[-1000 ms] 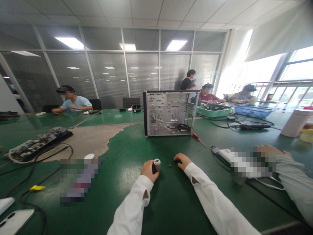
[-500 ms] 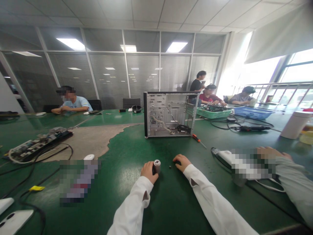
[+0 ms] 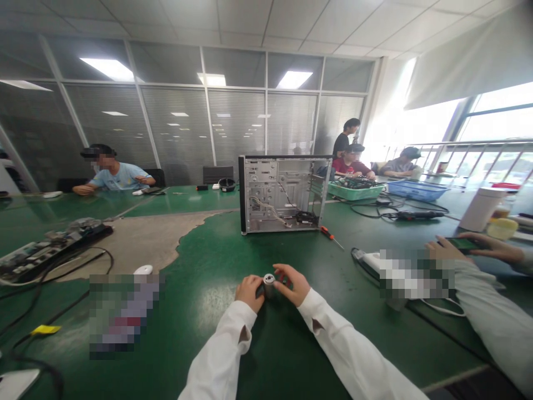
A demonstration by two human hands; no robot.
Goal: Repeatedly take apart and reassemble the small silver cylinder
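Observation:
A small upright metal cylinder (image 3: 268, 279) with dark holes in its top stands on the green table in front of me. My left hand (image 3: 250, 292) is closed round its left side, thumb toward me. On the other side is my right hand (image 3: 293, 284), with thumb and index finger spread apart close to the cylinder's rim. I cannot tell whether those fingertips touch it. Beyond both hands stands an open computer case (image 3: 287, 194), its inner cables showing. An orange-handled screwdriver (image 3: 327, 233) lies at the case's lower right corner.
To the left lie a circuit board assembly (image 3: 54, 247) and black cables. On the right are a white power strip (image 3: 375, 261), a green basket (image 3: 356, 191), a blue basket (image 3: 416, 190) and a white cup (image 3: 482, 209). A co-worker's hands hold a phone (image 3: 462, 243) at right.
My right hand has moved left to the cylinder, its fingers spreading. The tiny dark piece seen beside it on the table no longer shows. At right, a co-worker's phone has come into view.

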